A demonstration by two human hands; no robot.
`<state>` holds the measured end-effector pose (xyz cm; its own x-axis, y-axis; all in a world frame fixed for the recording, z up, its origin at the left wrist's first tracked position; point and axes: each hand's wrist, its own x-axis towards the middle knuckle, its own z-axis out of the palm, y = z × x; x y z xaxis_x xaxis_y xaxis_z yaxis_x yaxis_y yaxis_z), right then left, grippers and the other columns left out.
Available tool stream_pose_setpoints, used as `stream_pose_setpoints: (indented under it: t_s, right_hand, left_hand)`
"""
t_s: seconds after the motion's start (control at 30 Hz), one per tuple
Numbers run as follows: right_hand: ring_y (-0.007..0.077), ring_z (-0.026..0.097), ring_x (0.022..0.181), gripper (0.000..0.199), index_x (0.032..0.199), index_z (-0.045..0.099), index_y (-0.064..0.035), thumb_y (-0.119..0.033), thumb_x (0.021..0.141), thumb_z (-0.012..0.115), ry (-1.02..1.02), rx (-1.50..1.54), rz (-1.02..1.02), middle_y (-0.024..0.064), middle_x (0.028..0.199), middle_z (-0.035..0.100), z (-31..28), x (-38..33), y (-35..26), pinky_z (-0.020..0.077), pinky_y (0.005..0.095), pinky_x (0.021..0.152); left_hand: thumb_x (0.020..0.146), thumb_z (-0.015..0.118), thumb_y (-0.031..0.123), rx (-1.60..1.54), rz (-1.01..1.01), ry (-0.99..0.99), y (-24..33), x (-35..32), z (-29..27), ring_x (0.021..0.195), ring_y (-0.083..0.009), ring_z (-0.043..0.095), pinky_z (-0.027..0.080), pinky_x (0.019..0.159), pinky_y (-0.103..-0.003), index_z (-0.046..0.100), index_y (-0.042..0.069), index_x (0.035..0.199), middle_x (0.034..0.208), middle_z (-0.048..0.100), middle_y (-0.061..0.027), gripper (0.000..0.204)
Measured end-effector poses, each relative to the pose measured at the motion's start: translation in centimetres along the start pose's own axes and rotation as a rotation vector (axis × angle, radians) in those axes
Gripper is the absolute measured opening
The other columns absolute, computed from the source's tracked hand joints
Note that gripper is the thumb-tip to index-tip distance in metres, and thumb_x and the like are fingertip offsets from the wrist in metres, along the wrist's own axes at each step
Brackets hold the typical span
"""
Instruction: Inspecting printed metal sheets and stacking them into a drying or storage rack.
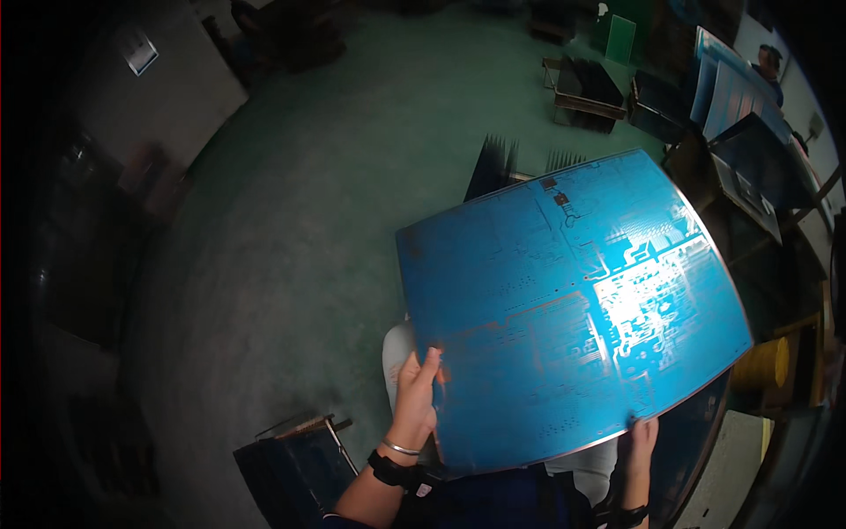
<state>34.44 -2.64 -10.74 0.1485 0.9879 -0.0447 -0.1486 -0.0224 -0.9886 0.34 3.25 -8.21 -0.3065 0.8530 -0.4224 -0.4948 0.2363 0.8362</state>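
A large blue circuit board panel (493, 291) with copper-coloured edges and traces is held up in front of me, tilted so that light glares off its right half. My left hand (414, 397) grips its left edge, with the thumb on the front face and the other fingers behind, out of sight. At the bottom edge, toward the right, my right hand (641, 441) is closed on the panel, its fingers partly hidden. The panel covers most of my lap.
Slotted racks (493, 167) with upright spikes stand behind the panel. Further back is a low rack (589, 93) of dark boards. Blue panels (736, 97) lean at the far right, near a person (769, 66). A dark-topped stand (300, 472) is at lower left; a yellow roll (765, 363) sits right.
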Motion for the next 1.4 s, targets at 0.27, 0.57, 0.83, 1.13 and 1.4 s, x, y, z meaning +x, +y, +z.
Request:
stream_pose_setpoints:
  t_s: [0.27, 0.57, 0.83, 1.13, 1.4]
  right_hand:
    - [0.0156, 0.053, 0.087, 0.033, 0.110, 0.050, 0.0051, -0.017, 0.087, 0.054, 0.397, -0.067, -0.216, 0.0115, 0.100, 0.056, 9.6, 5.5, -11.2, 0.0411, 0.0265, 0.080]
    - [0.0014, 0.046, 0.063, 0.013, 0.097, 0.054, -0.0011, -0.007, 0.085, 0.056, 0.313, -0.331, -0.299, -0.0028, 0.076, 0.052, 11.8, 13.3, -14.3, 0.0378, 0.0153, 0.057]
    - [0.0031, 0.034, 0.049, 0.013, 0.096, 0.051, 0.0034, -0.005, 0.086, 0.053, 0.079, -0.731, -0.285, -0.0033, 0.058, 0.042, 17.9, 21.4, -3.1, 0.0268, 0.0220, 0.041]
    - [0.0085, 0.044, 0.052, 0.027, 0.108, 0.053, 0.0010, 0.000, 0.081, 0.051, 0.011, -0.824, -0.208, 0.0044, 0.063, 0.052, 18.2, 24.9, 0.0, 0.0377, 0.0243, 0.049]
    - [0.0206, 0.058, 0.068, 0.037, 0.115, 0.050, 0.0049, -0.005, 0.080, 0.055, 0.007, -0.954, -0.227, 0.0168, 0.080, 0.061, 17.0, 33.7, 3.5, 0.0457, 0.0309, 0.065]
  left_hand:
    - [0.092, 0.046, 0.035, -0.073, -0.221, -0.307, -4.2, -0.3, 6.8, 0.059, -0.0089, 0.050, 0.044, 0.051, -0.021, 0.049, 0.007, 0.088, 0.073, 0.050, -0.0005, 0.028]
    - [0.094, 0.043, 0.026, 0.135, -0.103, -0.372, -3.6, 9.0, -0.1, 0.080, -0.0134, 0.059, 0.047, 0.074, -0.025, 0.055, 0.004, 0.094, 0.089, 0.062, -0.0072, 0.025]
    - [0.094, 0.041, 0.024, -0.328, -0.208, -0.157, -4.3, 12.1, -2.7, 0.085, -0.0165, 0.056, 0.045, 0.076, -0.029, 0.053, 0.005, 0.098, 0.093, 0.059, -0.0084, 0.023]
    - [0.094, 0.041, 0.023, -0.341, -0.221, -0.157, -4.1, 12.9, -2.3, 0.084, -0.0162, 0.056, 0.045, 0.076, -0.029, 0.053, 0.005, 0.100, 0.093, 0.059, -0.0075, 0.022]
    - [0.093, 0.044, 0.022, -0.342, -0.224, -0.152, -4.1, 13.0, -2.1, 0.084, -0.0181, 0.056, 0.045, 0.075, -0.030, 0.052, 0.006, 0.097, 0.090, 0.058, -0.0078, 0.019]
